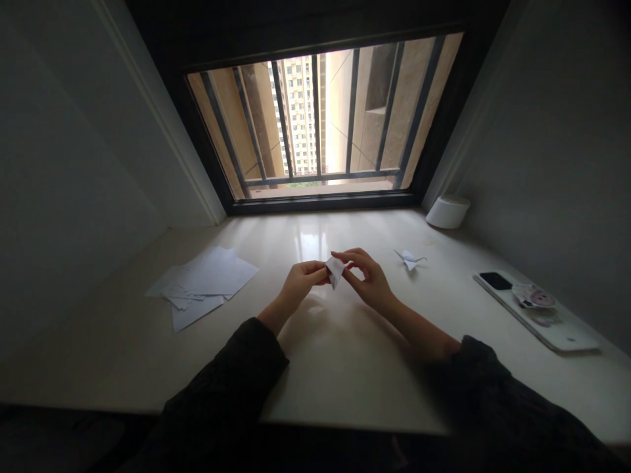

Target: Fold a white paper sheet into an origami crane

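A small folded piece of white paper (335, 270) is held up between both hands above the pale counter (345, 355). My left hand (302, 281) pinches its left side with curled fingers. My right hand (365, 276) pinches its right side, fingertips bent over the top edge. Both arms wear dark sleeves. A finished folded paper figure (409, 259) lies on the counter just right of my right hand.
A loose pile of white paper sheets (204, 284) lies at the left. A white phone (535, 309) with a round sticker rests at the right. A white round object (447, 211) stands in the back right corner. A barred window (320, 118) is behind the counter.
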### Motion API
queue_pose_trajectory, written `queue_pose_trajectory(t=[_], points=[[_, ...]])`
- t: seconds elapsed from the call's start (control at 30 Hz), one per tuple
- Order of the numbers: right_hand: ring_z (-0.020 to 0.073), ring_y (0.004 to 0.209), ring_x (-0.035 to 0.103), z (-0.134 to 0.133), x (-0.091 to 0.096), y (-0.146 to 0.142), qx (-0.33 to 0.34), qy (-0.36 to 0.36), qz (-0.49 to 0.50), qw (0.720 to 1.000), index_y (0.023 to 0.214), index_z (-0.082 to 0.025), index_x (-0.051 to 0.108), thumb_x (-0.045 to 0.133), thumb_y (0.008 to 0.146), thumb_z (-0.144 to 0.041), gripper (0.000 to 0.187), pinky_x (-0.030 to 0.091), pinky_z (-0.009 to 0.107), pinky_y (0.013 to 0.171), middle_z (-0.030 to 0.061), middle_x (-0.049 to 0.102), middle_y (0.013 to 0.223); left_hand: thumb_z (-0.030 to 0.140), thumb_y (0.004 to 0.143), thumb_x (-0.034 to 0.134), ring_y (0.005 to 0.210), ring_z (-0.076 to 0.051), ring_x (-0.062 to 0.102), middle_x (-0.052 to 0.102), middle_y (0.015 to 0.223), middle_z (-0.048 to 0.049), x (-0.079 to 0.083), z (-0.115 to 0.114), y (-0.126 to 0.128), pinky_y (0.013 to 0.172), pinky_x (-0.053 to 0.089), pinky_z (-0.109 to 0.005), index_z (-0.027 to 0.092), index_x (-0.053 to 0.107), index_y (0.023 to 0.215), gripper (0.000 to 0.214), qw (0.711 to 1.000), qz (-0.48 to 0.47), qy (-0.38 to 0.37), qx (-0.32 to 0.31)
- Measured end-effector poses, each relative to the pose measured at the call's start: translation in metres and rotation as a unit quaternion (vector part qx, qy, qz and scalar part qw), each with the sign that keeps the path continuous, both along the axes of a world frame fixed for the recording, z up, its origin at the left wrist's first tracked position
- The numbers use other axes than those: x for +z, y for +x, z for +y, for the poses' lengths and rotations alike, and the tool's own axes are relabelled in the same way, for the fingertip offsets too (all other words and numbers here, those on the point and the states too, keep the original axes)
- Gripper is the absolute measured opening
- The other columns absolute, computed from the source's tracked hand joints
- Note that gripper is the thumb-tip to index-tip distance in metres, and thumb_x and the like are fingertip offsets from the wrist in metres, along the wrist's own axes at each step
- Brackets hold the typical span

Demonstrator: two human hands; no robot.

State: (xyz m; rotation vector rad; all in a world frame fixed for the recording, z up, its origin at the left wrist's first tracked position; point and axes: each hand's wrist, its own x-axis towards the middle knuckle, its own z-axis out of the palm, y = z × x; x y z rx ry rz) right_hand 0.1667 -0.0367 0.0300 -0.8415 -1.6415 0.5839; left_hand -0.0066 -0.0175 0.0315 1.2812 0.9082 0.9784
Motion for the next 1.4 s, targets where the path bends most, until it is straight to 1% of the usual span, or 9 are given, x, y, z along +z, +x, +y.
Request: queue_pose_trajectory(t=[0.1,0.23,0.37,0.53,0.83,0.97,1.13,1.27,1.4], points=[[0.0196,0.093,0.056,-0.001,0.002,0.001,0.008,0.029,-0.036,0.999,0.109,-0.030,0.065,0.056,0.083,-0.023,0.029,0.050,0.036,0.080,0.0065,0.056,0.098,0.037,0.068,0.071,0.073,-0.015,0.063,0.071,0.081,-0.0055,0.002,-0.002,0.001,0.077,0.049,-0.032,0.015,0.072,0.089,0.031,1.000,-0.002,0.005,0.000],[0.0214,0.100,0.055,-0.002,0.002,0.001,0.032,0.034,-0.052,0.998,0.109,-0.030,0.065,0.054,0.085,-0.024,0.028,0.045,0.042,0.091,0.0070,0.057,0.105,0.036,0.070,0.068,0.076,-0.017,0.061,0.070,0.083,-0.0069,0.005,-0.005,0.003,0.077,0.048,-0.034,0.014,0.072,0.093,0.033,1.000,-0.011,0.018,0.002],[0.0210,0.101,0.057,-0.002,-0.001,-0.001,0.095,-0.020,-0.034,0.995,0.117,-0.030,0.060,0.049,0.088,-0.027,0.031,0.048,0.038,0.086,0.0064,0.061,0.106,0.033,0.070,0.067,0.078,-0.018,0.060,0.069,0.084,-0.0069,0.008,-0.008,0.004,0.076,0.047,-0.033,0.014,0.072,0.095,0.032,0.999,-0.016,0.024,0.014],[0.0216,0.104,0.058,0.002,-0.007,0.001,0.121,-0.072,0.011,0.990,0.113,-0.030,0.063,0.053,0.086,-0.033,0.029,0.049,0.037,0.086,0.0055,0.063,0.109,0.034,0.070,0.068,0.079,-0.018,0.060,0.069,0.085,-0.0067,0.006,-0.007,0.004,0.078,0.046,-0.033,0.014,0.072,0.094,0.031,0.999,-0.029,0.016,0.009],[0.0236,0.091,0.065,0.006,-0.010,0.004,0.097,-0.179,0.138,0.969,0.088,-0.024,0.074,0.071,0.070,-0.033,0.020,0.051,0.037,0.082,0.0047,0.072,0.094,0.036,0.069,0.070,0.076,-0.017,0.062,0.070,0.082,-0.0067,-0.007,-0.002,0.004,0.080,0.048,-0.034,0.014,0.071,0.093,0.032,0.999,-0.031,0.003,0.006],[0.0248,0.089,0.066,0.007,-0.011,0.005,0.076,-0.217,0.137,0.963,0.087,-0.023,0.074,0.074,0.065,-0.033,0.024,0.049,0.039,0.085,0.0047,0.074,0.090,0.034,0.069,0.071,0.078,-0.018,0.064,0.070,0.084,-0.0072,-0.010,-0.001,0.005,0.076,0.050,-0.033,0.015,0.070,0.093,0.031,0.998,0.006,0.062,0.030],[0.0247,0.088,0.067,0.008,-0.013,0.006,0.058,-0.237,0.141,0.960,0.088,-0.024,0.074,0.074,0.064,-0.032,0.026,0.048,0.041,0.086,0.0046,0.074,0.089,0.034,0.069,0.072,0.075,-0.018,0.066,0.071,0.085,-0.0070,-0.009,0.000,0.003,0.072,0.052,-0.032,0.018,0.068,0.103,0.038,0.987,0.036,0.136,0.071],[0.0235,0.086,0.067,0.009,-0.014,0.006,0.061,-0.256,0.156,0.952,0.084,-0.024,0.075,0.076,0.061,-0.031,0.024,0.049,0.040,0.085,0.0045,0.074,0.088,0.035,0.070,0.071,0.076,-0.020,0.068,0.073,0.083,-0.0073,-0.007,-0.001,0.000,0.075,0.053,-0.033,0.018,0.072,0.090,0.026,0.972,0.070,0.197,0.104],[0.0221,0.079,0.067,0.009,-0.016,0.006,0.062,-0.274,0.188,0.941,0.081,-0.023,0.075,0.079,0.058,-0.031,0.025,0.050,0.039,0.080,0.0047,0.074,0.082,0.037,0.070,0.070,0.072,-0.019,0.068,0.073,0.078,-0.0049,-0.004,-0.004,0.000,0.073,0.055,-0.033,0.021,0.073,0.084,0.022,0.956,0.098,0.245,0.130]])
